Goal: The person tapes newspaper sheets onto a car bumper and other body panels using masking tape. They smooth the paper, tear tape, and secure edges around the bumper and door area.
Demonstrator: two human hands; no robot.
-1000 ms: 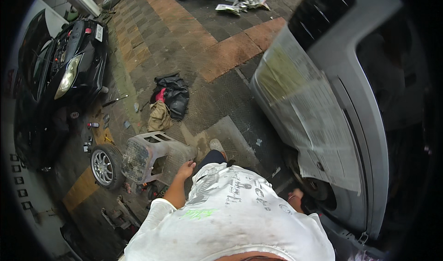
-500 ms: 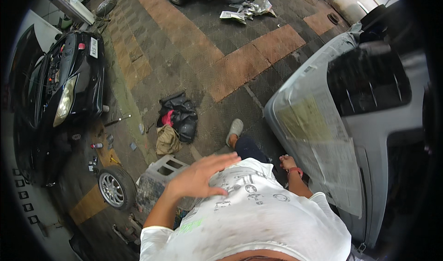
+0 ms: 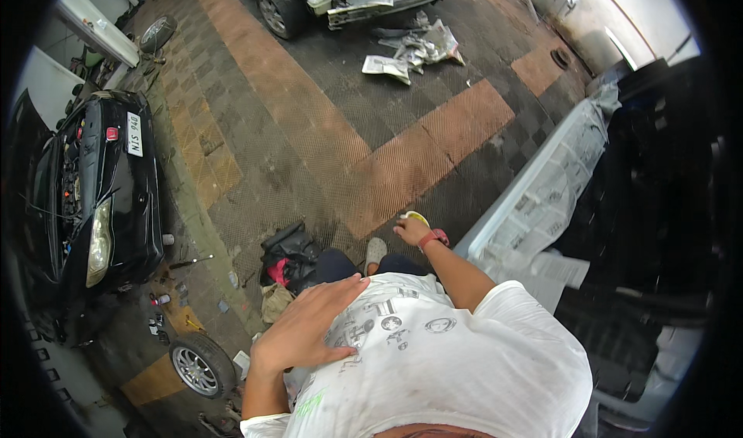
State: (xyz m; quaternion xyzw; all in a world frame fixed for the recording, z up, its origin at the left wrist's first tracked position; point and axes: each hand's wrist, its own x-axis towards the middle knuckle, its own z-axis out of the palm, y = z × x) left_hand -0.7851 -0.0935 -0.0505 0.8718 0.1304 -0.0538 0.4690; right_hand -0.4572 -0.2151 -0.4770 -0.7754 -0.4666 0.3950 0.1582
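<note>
My left hand (image 3: 313, 323) is raised in front of the white shirt (image 3: 433, 361), its fingers stretched out and nothing in them. Farther ahead, my right hand (image 3: 409, 230) is curled at a yellow-and-white ring (image 3: 418, 217) that looks like a roll of masking tape; its fingers partly hide it. A red band (image 3: 428, 240) circles that wrist. To the right of this hand stands a grey car body (image 3: 495, 219), partly covered with sheets of newspaper (image 3: 534, 213).
A black car (image 3: 124, 198) with its hood up stands at left, near a loose wheel (image 3: 200, 366). A black bag (image 3: 290, 248) lies by my legs. Ahead are crumpled papers (image 3: 422, 49) and a car with its front stripped (image 3: 348, 5).
My right hand has moved forward and left, away from my side, and the yellow-and-white ring now shows in it. My view has shifted, with more of the far car visible.
</note>
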